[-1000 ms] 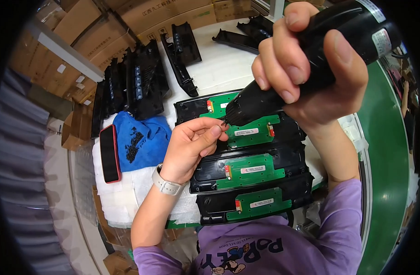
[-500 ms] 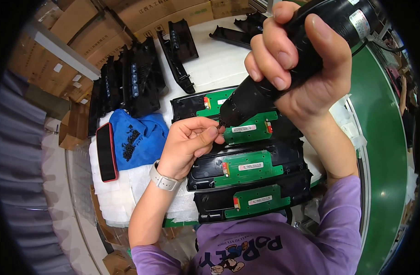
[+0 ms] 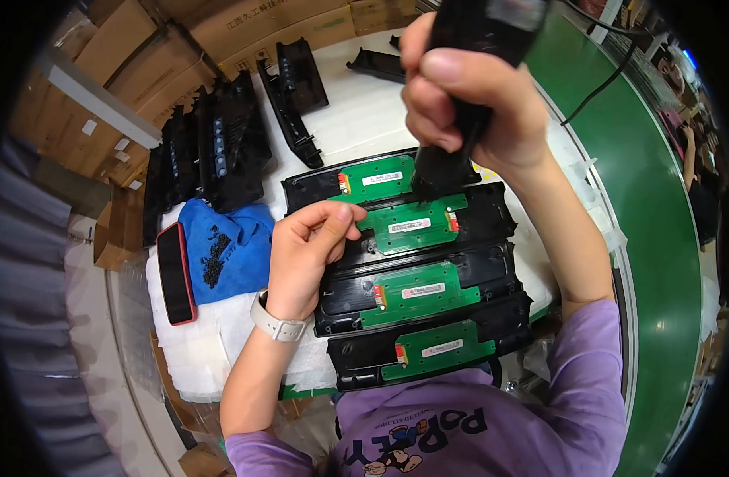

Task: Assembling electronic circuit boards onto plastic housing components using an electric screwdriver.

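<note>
My right hand (image 3: pixel 507 103) is wrapped round a black electric screwdriver (image 3: pixel 444 168), held nearly upright with its nose down. Its tip meets the upper edge of a green circuit board (image 3: pixel 388 238), second from the far end of a row. Each board in the row lies in a long black plastic housing (image 3: pixel 495 215) and carries a white label. My left hand (image 3: pixel 305 246), with a pale watch on its wrist, hovers by that board's left end. Its thumb and forefinger are pinched together; anything between them is too small to make out.
On the left, a blue cloth (image 3: pixel 249 230) bears a heap of small black screws (image 3: pixel 215 258), beside a red-edged phone (image 3: pixel 176 274). More black housings (image 3: pixel 233 143) stand behind. Cardboard boxes (image 3: pixel 277 32) line the back; a green surface (image 3: pixel 659 262) runs along the right.
The screwdriver has swung from a slant to nearly upright, and its nose has moved off my left fingertips onto the board. My left hand has shifted slightly left. The whole view has shifted a little.
</note>
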Tool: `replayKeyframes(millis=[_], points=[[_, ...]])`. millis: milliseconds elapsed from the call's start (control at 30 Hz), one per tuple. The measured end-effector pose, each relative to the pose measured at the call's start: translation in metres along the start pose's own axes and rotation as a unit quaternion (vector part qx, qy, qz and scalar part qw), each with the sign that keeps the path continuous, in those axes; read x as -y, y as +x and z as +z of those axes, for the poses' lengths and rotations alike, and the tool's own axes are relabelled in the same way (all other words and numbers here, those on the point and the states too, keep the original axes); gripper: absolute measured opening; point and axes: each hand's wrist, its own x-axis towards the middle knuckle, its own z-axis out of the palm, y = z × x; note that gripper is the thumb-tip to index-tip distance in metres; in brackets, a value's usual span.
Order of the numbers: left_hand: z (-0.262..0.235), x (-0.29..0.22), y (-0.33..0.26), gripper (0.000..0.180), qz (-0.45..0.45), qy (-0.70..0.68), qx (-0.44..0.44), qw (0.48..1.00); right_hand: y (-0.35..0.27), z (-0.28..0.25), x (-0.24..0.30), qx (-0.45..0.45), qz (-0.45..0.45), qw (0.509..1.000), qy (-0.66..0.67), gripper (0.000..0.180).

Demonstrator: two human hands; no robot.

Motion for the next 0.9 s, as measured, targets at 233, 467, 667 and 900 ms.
replayKeyframes(millis=[233, 467, 667, 900], points=[[0.004, 0.006, 0.0, 0.014, 0.026, 0.065, 0.008, 0.998, 0.011, -0.018, -0.023, 0.012, 0.034, 0.999, 0.021, 0.018], [0.001, 0.004, 0.001, 0.016, 0.0, 0.07, 0.026, 0.997, 0.01, -0.016, -0.024, 0.019, 0.025, 0.999, 0.007, 0.018], [0.005, 0.001, 0.002, 0.022, 0.015, 0.067, 0.035, 0.997, 0.003, -0.017, -0.026, 0.039, 0.029, 0.999, -0.011, 0.017], [0.003, 0.004, 0.003, 0.024, 0.012, 0.035, 0.048, 0.998, 0.001, -0.016, -0.022, 0.048, 0.017, 0.999, -0.006, 0.018]])
